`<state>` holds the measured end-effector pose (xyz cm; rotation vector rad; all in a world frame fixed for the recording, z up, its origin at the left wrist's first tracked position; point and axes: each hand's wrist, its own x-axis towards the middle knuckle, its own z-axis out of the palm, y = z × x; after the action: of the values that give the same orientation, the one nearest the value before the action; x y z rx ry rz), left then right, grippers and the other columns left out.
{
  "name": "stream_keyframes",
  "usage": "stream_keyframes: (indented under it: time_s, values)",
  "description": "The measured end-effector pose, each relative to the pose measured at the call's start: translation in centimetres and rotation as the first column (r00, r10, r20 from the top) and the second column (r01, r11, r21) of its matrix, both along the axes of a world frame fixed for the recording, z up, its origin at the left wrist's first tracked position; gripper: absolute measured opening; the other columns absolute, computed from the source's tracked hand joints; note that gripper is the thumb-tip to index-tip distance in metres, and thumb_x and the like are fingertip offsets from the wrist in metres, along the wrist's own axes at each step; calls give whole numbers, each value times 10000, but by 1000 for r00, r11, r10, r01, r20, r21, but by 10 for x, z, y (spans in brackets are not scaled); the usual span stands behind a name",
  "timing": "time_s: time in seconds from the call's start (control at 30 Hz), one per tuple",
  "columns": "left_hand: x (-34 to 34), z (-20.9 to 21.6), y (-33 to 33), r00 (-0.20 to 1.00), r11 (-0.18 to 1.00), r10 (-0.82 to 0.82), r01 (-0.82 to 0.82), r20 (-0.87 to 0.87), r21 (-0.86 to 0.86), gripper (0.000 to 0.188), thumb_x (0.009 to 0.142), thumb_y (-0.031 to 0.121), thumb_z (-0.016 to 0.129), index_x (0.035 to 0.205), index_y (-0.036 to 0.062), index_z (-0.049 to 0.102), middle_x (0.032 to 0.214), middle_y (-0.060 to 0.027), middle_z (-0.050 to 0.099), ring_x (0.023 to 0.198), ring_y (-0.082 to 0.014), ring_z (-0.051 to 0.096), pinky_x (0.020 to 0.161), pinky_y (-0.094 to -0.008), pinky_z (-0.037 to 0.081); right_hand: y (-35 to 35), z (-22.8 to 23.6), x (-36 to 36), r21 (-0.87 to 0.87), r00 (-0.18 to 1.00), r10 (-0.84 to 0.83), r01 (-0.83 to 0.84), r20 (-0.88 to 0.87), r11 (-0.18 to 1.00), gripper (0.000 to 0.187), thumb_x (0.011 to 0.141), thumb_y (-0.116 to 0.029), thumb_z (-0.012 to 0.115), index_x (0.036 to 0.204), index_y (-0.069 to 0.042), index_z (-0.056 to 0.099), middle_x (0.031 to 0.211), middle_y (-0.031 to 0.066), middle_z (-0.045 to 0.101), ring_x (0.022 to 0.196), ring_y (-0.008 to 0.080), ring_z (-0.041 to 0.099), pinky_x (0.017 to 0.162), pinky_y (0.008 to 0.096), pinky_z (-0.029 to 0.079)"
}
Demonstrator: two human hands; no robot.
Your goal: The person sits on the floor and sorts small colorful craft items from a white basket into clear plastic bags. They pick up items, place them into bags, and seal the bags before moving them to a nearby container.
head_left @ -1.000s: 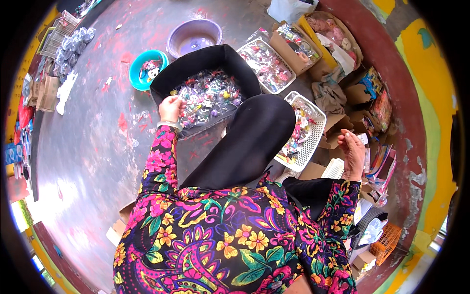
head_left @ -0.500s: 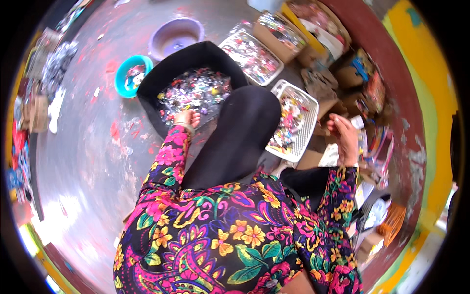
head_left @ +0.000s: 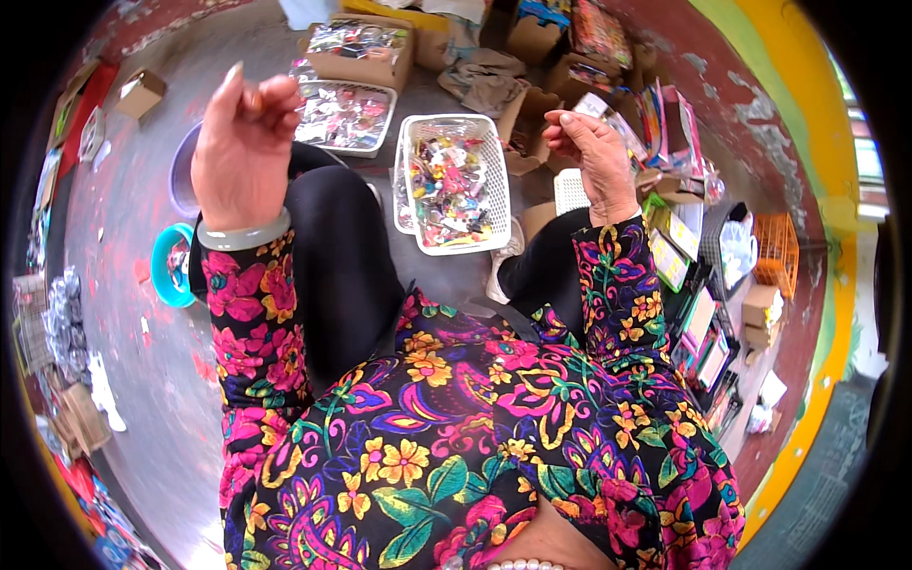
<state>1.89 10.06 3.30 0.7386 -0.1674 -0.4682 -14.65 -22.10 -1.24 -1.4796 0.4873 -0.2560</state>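
My left hand (head_left: 245, 157) is raised above my left knee, wearing a pale bangle. Its thumb points up, apart from the curled fingers, and I see nothing in it. My right hand (head_left: 600, 163) is held up over my right knee with thumb and fingertips pressed together. Anything between them is too small to make out. Between my knees stands a white plastic basket (head_left: 499, 185) of small colourful plastic-wrapped pieces (head_left: 454, 185). A second white basket (head_left: 388, 122) with similar packets lies beyond my left hand. The black container is mostly hidden behind my left leg and arm.
At left stand a teal bowl (head_left: 159, 271) and a purple basin (head_left: 180, 171), partly covered by my arm. An open cardboard box (head_left: 356, 68) of packets is at the back. More cartons, stacked goods and an orange crate (head_left: 777, 249) line the right wall.
My left hand has come up out of the black container and its fingers have changed pose. My right hand stays raised. The view has swung right, so the baskets sit further left.
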Motion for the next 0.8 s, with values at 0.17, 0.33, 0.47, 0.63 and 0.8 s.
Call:
stream_keyframes:
  time_s: [0.17, 0.33, 0.47, 0.63, 0.8]
  values:
    - [-1, 5, -80, 939, 968, -244, 249, 241, 9, 293, 879, 245, 496, 678, 33, 483, 780, -139, 631, 699, -184, 571, 655, -270, 431, -34, -1, -62, -11, 979, -185, 187, 90, 982, 219, 862, -181, 549, 923, 16, 624, 755, 59, 624, 659, 103, 581, 630, 212, 465]
    - [10, -64, -92, 982, 802, -180, 113, 57, 587, 242, 866, 241, 534, 821, 5, 564, 813, -122, 636, 708, -146, 585, 625, -230, 448, -81, -24, -158, -187, 896, -442, 426, -47, 885, 241, 850, -235, 558, 714, -37, 587, 655, 22, 578, 584, 88, 537, 565, 210, 425]
    - [14, -63, -92, 989, 826, -142, 98, 37, 555, 225, 859, 237, 550, 758, 38, 532, 805, -118, 638, 674, -136, 583, 580, -205, 441, -101, -53, -237, -270, 728, -679, 636, -101, 723, 296, 832, -286, 555, 660, -46, 572, 609, 21, 560, 543, 96, 517, 520, 228, 403]
    - [10, -66, -99, 986, 797, -167, 133, 4, 589, 227, 851, 225, 565, 728, 38, 523, 795, -127, 634, 666, -134, 580, 575, -208, 454, -96, -111, -279, -188, 635, -711, 691, -303, 698, 256, 814, -303, 580, 759, -53, 568, 706, 31, 575, 594, 111, 538, 544, 225, 428]
    - [6, -70, -109, 975, 737, -221, 165, 4, 655, 242, 859, 239, 551, 711, 49, 526, 780, -99, 629, 648, -109, 566, 568, -198, 441, -89, -186, -265, -118, 611, -623, 661, -488, 741, 228, 732, -229, 634, 863, -44, 608, 741, 49, 605, 624, 139, 573, 520, 268, 448]
